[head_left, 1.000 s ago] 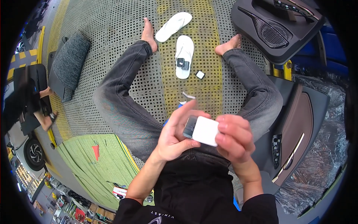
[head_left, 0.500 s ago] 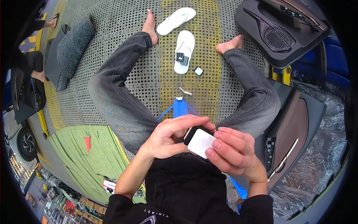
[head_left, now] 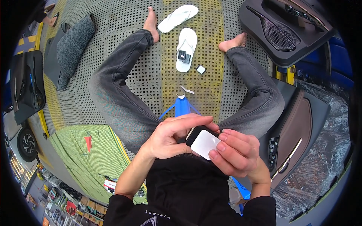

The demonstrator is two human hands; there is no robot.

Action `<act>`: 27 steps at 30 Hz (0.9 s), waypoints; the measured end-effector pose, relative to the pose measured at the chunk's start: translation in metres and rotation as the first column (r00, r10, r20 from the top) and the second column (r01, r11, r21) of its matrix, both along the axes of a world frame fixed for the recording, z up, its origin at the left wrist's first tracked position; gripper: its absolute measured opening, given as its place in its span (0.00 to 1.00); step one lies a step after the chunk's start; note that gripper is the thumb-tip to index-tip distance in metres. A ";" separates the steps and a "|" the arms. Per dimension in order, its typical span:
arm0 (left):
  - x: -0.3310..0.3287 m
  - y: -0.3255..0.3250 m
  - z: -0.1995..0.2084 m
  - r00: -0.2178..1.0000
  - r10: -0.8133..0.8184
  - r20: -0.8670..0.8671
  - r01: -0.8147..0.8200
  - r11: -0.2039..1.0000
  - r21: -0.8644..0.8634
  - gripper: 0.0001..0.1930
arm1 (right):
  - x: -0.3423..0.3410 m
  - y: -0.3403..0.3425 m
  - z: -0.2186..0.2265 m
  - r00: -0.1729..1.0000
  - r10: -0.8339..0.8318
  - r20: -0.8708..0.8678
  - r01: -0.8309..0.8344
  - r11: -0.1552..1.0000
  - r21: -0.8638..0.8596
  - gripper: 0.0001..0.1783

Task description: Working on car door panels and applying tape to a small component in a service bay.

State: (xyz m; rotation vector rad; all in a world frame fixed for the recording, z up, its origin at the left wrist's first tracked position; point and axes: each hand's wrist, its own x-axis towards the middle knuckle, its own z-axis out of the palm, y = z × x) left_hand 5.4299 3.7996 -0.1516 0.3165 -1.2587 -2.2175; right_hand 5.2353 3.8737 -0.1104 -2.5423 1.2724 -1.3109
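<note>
Left hand [head_left: 179,136] and right hand [head_left: 238,152] grasp a block [head_left: 205,144] between them, in front of the shirt [head_left: 188,184]; it looks light, stiff and perhaps slick on its white face, so best held by the edges

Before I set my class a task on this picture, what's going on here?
A seated person holds a small black piece with a white square face in the left hand, while fingers of the right hand touch that face near its edge. Whether they press it or only steady it cannot be told. Ahead, two black parts lie on a white sandal, and another white-faced piece lies on the floor beside it.
</note>
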 end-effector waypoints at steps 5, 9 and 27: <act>0.000 0.000 0.003 1.000 -0.014 -0.016 0.015 0.999 0.038 0.35 | 0.000 -0.001 0.000 1.000 0.011 -0.019 -0.011 1.000 0.006 0.09; 0.000 -0.002 0.001 0.999 -0.018 -0.027 0.017 1.000 -0.018 0.35 | 0.000 -0.001 -0.001 1.000 0.013 -0.018 -0.012 1.000 0.007 0.09; -0.001 0.001 0.003 1.000 -0.004 -0.028 0.004 1.000 0.000 0.36 | -0.001 0.002 0.001 0.999 0.017 -0.030 -0.016 1.000 0.009 0.09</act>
